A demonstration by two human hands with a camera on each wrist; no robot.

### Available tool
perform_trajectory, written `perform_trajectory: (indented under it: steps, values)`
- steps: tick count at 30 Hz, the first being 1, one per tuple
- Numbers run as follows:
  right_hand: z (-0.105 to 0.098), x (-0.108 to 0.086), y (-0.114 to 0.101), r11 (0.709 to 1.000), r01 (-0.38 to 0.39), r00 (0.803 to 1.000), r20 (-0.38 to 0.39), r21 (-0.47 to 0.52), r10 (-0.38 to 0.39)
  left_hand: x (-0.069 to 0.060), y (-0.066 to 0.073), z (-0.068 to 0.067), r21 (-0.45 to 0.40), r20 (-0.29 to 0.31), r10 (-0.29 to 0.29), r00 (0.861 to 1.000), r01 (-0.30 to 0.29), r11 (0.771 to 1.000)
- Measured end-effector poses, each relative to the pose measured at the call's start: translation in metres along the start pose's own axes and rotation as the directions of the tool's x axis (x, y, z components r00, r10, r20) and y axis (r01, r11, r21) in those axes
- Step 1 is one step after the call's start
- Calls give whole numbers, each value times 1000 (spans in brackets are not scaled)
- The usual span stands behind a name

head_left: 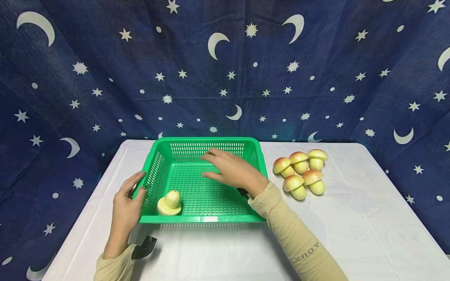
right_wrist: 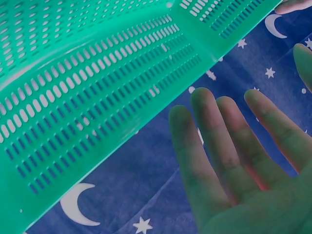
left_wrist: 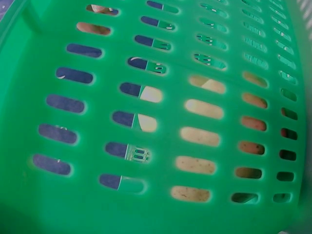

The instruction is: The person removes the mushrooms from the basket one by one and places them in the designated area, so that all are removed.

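A green plastic basket (head_left: 204,219) with slotted walls sits on the white table. My left hand (head_left: 126,207) is at its left side, thumb and fingertips touching the rim, with none of its fingers showing inside. Above the basket floor hovers my right hand (head_left: 233,169), fingers apart and holding nothing; the right wrist view also shows its spread fingers (right_wrist: 214,136). One pale yellow toy mushroom (head_left: 172,201) rests inside the basket's near left corner, cap down and stem up. Through the slots in the left wrist view, parts of that mushroom (left_wrist: 197,136) show.
To the right of the basket lies a cluster of several toy mushrooms (head_left: 299,160) with reddish-yellow caps, stems toward me. A dark blue cloth (head_left: 197,113) with moons and stars hangs behind the white table (head_left: 358,210).
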State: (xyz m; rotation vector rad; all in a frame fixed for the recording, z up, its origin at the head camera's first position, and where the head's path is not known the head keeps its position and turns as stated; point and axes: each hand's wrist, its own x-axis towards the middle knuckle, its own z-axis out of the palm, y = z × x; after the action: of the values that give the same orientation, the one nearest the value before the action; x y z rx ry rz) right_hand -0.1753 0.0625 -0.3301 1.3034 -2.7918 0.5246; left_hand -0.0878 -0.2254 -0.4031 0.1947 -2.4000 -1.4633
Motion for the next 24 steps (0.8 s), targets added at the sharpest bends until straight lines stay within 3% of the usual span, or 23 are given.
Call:
perform_trajectory:
  steps: [24]
  values:
    - [23, 34, -30, 991, 117, 990, 83, -70, -111, 0, 0, 0, 6, 0, 4, 1000, -4, 1000]
